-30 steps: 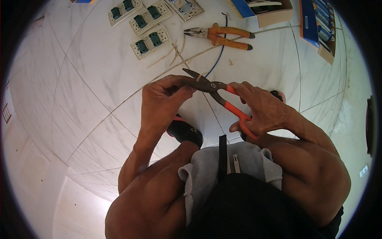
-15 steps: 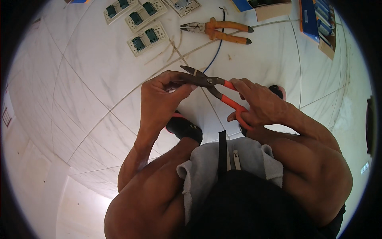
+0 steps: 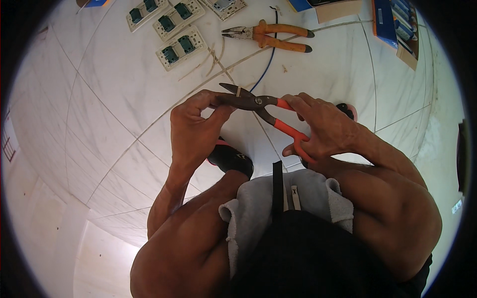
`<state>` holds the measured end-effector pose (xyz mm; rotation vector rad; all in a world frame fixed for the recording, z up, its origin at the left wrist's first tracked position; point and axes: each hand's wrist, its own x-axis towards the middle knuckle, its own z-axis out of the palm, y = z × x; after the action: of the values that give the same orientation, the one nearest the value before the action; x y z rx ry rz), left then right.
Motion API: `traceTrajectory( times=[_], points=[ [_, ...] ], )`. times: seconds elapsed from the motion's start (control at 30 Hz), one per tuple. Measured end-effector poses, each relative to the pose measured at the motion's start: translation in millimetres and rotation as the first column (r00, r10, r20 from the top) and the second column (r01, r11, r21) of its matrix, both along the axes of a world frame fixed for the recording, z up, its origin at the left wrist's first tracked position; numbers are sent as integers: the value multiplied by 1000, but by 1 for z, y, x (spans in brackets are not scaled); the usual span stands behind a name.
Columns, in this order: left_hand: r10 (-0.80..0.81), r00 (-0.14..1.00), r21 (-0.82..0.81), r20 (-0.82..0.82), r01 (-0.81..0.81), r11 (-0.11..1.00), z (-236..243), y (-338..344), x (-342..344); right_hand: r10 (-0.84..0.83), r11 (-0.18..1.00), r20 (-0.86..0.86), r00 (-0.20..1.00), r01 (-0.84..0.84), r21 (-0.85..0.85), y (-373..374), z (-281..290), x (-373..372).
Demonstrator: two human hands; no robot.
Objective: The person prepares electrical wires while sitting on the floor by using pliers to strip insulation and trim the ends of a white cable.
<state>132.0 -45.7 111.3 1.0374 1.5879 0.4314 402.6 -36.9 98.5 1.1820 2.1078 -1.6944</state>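
Right hand (image 3: 325, 128) grips red-handled snips (image 3: 258, 101); left hand (image 3: 195, 128) curls at the blades (image 3: 242, 103), hold unclear; seemingly cutting a pale strip (image 3: 238, 92), needing a squeeze.

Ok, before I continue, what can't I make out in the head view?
Head view:
Bare left hand: what its grip holds, hidden by the hand itself and the dark-bladed, orange-handled metal snips.
Small pale strip at the snips: too small to identify.
Thin blue cable: lower end hidden behind the snips.
Rightmost white plastic plate: cut off by top edge.
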Motion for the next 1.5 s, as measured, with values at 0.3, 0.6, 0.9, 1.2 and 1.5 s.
traceTrajectory(
  times=[0.3,0.6,0.9,1.2,1.5],
  points=[
    [17,997,-32,75,-14,999,-6,-3,-2,-2,999,37,999,4,-46,-3,-5,4],
    [-30,996,10,-83,31,999,2,-1,2,-40,996,3,999,40,-77,-1,0,1],
    [25,987,-6,161,-25,1000,-3,-4,-3,13,999,10,1000,-13,-35,0,-3,0],
    [26,940,-105,339,10,994,-7,-3,-8,17,999,-5,1000,-17,-45,3,1,0],
    [82,866,-182,493,11,983,-18,-7,-12,44,998,18,999,-44,-38,-7,-10,6]
  ],
)
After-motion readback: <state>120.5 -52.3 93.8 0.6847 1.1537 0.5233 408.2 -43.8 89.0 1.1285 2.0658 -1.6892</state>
